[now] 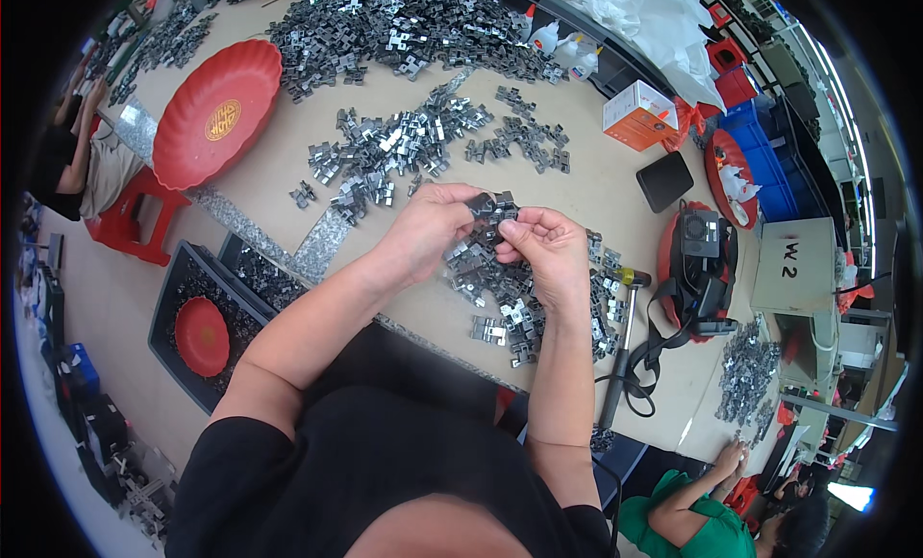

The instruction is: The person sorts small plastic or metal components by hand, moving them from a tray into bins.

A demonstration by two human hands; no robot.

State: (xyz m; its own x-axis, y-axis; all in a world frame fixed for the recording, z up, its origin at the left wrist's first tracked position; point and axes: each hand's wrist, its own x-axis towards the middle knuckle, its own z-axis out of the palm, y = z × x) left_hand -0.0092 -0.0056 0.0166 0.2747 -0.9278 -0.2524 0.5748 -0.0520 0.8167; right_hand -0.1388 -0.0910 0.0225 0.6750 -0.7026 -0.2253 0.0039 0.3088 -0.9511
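Over the table, my two hands meet at a small dark metal clip (496, 208), bent to shape. My left hand (430, 229) pinches its left side between thumb and fingers. On the other side, my right hand (548, 253) grips it with the thumb on top and the fingers curled. Beneath and beside my right hand lies a loose heap of similar metal clips (519, 313). Another heap of shiny clips (394, 149) spreads just beyond my left hand, and a smaller group of clips (524, 140) lies beyond both hands.
A large clip pile (394, 29) covers the table's far side. At left stand a red scalloped tray (183, 125) and a dark bin (168, 313). To the right are a hammer (625, 337), a black strapped device (702, 260) and an orange-white box (639, 116). Other people work at both sides.
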